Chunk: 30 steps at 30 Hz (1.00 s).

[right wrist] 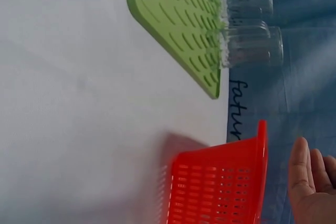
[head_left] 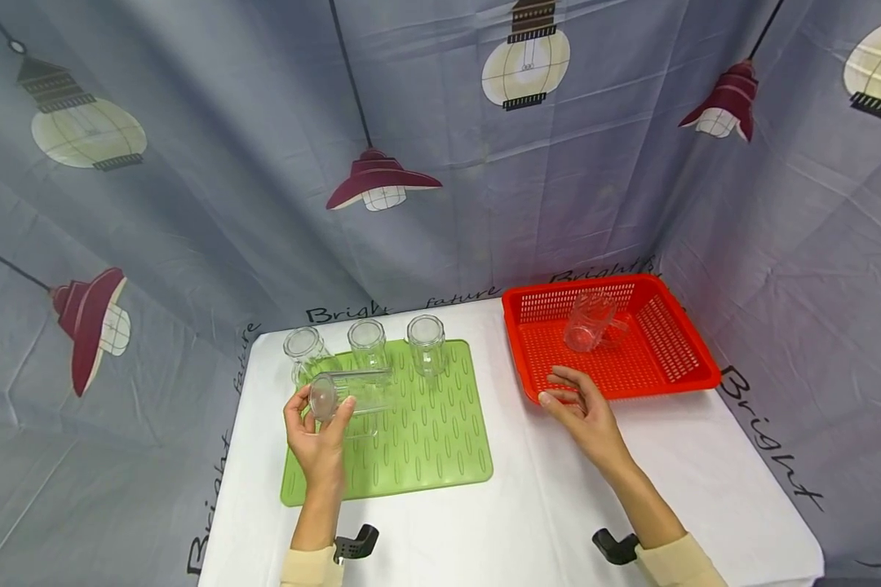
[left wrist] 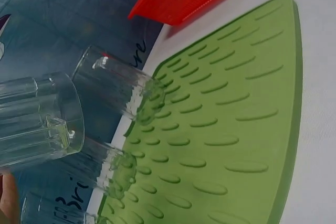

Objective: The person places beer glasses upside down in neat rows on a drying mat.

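Observation:
A clear glass mug (head_left: 360,393) lies on its side in the air above the green mat (head_left: 426,444), its base end held between the thumb and fingers of my left hand (head_left: 320,440). In the left wrist view the same glass mug (left wrist: 39,119) fills the left edge. Three more clear glasses stand upside down along the mat's back edge: a left one (head_left: 304,346), a middle one (head_left: 368,342) and a right one (head_left: 427,342). My right hand (head_left: 583,420) hovers by the near left corner of the red basket (head_left: 517,342), fingers loosely bent with nothing in them.
Inside the red basket, another clear glass mug (head_left: 590,322) leans on its side with its handle to the right. A white cloth (head_left: 499,522) covers the table. Grey curtain (head_left: 426,244) printed with lamps rises directly behind the table and along both sides.

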Each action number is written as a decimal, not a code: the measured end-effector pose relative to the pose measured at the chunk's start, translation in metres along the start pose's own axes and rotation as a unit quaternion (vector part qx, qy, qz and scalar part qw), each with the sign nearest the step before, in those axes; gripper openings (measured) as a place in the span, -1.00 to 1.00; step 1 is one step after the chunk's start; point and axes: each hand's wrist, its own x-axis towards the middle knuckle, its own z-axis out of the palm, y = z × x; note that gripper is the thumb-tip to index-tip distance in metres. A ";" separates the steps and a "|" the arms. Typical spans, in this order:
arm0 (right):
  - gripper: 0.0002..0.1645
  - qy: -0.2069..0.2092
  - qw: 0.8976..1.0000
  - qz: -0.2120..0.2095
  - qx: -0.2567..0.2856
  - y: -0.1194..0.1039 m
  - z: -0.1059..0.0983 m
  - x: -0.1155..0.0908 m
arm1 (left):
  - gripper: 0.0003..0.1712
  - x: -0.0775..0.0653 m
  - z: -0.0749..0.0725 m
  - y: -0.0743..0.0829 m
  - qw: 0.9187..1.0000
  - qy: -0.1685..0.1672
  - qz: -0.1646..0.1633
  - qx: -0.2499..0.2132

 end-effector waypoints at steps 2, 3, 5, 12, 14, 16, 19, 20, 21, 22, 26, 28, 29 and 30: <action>-0.38 0.009 1.000 0.002 -0.002 0.001 0.000 0.000 | -0.15 0.003 -0.002 -0.002 1.000 0.011 0.008 0.014; -0.39 0.013 1.000 0.005 -0.002 0.001 0.000 0.000 | -0.14 0.003 -0.003 -0.003 1.000 0.015 0.010 0.021; -0.40 0.021 1.000 0.006 -0.007 0.002 -0.001 0.000 | -0.12 0.005 -0.005 -0.005 0.999 0.020 0.019 0.035; -0.39 0.037 0.999 0.024 -0.009 0.005 -0.005 -0.001 | -0.06 0.013 -0.015 -0.014 0.991 0.034 0.053 0.121; -0.38 0.039 0.999 0.031 -0.009 0.005 -0.005 -0.001 | -0.07 0.016 -0.018 -0.017 0.986 0.041 0.060 0.147; -0.37 0.041 0.998 0.037 -0.007 0.005 -0.006 -0.002 | -0.09 0.019 -0.021 -0.019 0.982 0.047 0.071 0.170; -0.37 0.045 0.998 0.038 -0.011 0.006 -0.007 -0.002 | -0.10 0.023 -0.023 -0.023 0.976 0.060 0.080 0.196; -0.36 0.046 0.998 0.036 -0.015 0.007 -0.007 -0.001 | -0.10 0.024 -0.024 -0.024 0.973 0.065 0.081 0.205; -0.36 0.048 0.998 0.033 -0.019 0.007 -0.007 -0.001 | -0.10 0.025 -0.025 -0.025 0.972 0.069 0.082 0.211; -0.37 0.049 0.998 0.031 -0.020 0.008 -0.007 -0.001 | -0.10 0.026 -0.025 -0.026 0.970 0.073 0.083 0.216; -0.37 0.055 0.998 0.027 -0.023 0.010 -0.007 -0.002 | -0.08 0.030 -0.029 -0.033 0.964 0.085 0.084 0.238; -0.37 0.056 0.998 0.029 -0.018 0.011 -0.007 -0.002 | -0.07 0.032 -0.031 -0.037 0.960 0.090 0.085 0.251; -0.37 0.057 0.998 0.030 -0.018 0.011 -0.007 -0.001 | -0.07 0.033 -0.032 -0.039 0.958 0.092 0.086 0.257; -0.37 0.057 0.998 0.030 -0.015 0.011 -0.007 -0.001 | -0.06 0.034 -0.034 -0.040 0.956 0.094 0.087 0.262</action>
